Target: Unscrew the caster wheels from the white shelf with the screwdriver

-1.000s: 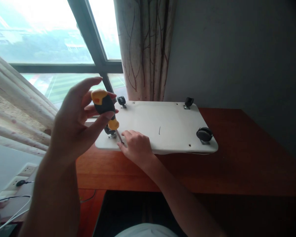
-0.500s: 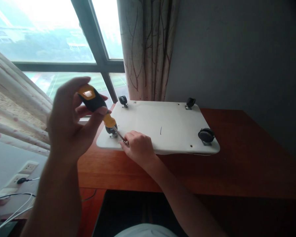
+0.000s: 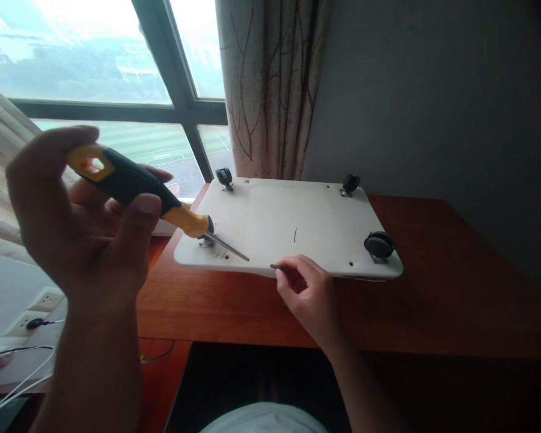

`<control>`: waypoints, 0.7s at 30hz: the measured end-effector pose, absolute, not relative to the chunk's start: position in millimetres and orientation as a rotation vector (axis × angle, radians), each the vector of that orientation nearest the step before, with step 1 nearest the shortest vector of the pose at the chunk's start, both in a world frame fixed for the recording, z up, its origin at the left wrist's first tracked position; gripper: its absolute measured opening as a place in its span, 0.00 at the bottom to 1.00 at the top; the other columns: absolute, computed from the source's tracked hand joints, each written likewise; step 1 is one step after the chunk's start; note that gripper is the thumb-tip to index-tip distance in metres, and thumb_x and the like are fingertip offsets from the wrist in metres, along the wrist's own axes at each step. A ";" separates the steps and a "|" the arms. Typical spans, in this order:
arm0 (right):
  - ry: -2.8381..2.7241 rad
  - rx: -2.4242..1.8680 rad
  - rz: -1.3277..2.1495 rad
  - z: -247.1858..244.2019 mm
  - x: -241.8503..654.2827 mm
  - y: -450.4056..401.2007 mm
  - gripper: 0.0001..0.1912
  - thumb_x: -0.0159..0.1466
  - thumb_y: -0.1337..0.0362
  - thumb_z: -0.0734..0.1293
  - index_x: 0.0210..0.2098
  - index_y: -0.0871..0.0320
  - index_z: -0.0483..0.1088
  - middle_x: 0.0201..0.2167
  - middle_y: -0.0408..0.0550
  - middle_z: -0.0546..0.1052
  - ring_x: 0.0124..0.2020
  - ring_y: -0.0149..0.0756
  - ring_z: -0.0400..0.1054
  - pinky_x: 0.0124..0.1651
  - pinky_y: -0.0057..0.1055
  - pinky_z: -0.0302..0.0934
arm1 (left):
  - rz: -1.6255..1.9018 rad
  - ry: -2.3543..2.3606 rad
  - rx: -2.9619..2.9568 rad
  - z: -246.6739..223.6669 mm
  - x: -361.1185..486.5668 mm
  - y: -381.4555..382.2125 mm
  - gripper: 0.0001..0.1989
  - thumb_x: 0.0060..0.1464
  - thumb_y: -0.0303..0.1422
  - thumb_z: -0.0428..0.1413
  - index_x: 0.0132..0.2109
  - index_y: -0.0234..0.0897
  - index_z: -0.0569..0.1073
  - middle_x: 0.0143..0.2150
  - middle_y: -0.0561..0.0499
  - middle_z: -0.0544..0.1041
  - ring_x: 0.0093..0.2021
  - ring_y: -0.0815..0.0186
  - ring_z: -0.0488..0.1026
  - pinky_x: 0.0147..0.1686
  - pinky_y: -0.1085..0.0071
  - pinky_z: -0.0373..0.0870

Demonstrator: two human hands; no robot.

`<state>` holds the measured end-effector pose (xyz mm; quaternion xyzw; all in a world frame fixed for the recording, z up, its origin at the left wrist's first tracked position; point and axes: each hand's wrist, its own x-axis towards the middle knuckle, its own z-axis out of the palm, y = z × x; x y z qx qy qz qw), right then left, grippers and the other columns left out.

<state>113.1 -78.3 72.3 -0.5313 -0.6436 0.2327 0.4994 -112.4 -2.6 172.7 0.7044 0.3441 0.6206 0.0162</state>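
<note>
My left hand (image 3: 94,222) grips a yellow and dark green screwdriver (image 3: 135,183), its metal shaft pointing down and right above the near left part of a white board (image 3: 261,216). Between the fingertips of my right hand (image 3: 309,291) is a small dark screw (image 3: 276,267), over the board's near edge. Black casters stand at the board's corners, among them the near left caster (image 3: 206,227), partly behind the screwdriver, and the near right caster (image 3: 379,245). A dark hole (image 3: 226,257) shows near the near left caster, and another hole (image 3: 351,264) near the right one.
The board lies on a reddish-brown wooden table (image 3: 433,282). Behind are a window and a patterned curtain (image 3: 270,90). Wall sockets (image 3: 33,319) with a plug and cables are at the lower left. A dark seat is below the table's front edge.
My right hand has moved right from the near left hole, now with the screw clear of it. My left hand has moved left, and the screwdriver's tip has come away from the hole.
</note>
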 end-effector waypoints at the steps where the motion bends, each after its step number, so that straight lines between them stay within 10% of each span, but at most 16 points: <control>1: -1.532 -1.313 0.589 65.1 121.6 -87.7 0.08 0.65 0.65 0.63 0.38 0.55 0.74 0.32 0.46 0.76 0.29 0.32 0.70 0.32 0.27 0.66 | 1.971 1.059 2.152 172.3 -109.2 -3.8 0.26 0.53 0.41 0.62 0.59 0.58 0.68 0.62 0.54 0.64 0.43 0.60 0.78 0.41 0.54 0.80; 21: -1.599 -1.493 0.608 -20.6 154.0 -114.5 0.10 0.65 0.67 0.62 0.40 0.54 0.76 0.40 0.50 0.80 0.41 0.39 0.75 0.46 0.36 0.70 | 1.775 1.099 2.256 162.7 -104.9 -8.6 0.24 0.57 0.35 0.58 0.59 0.62 0.67 0.47 0.54 0.76 0.41 0.57 0.80 0.32 0.59 0.83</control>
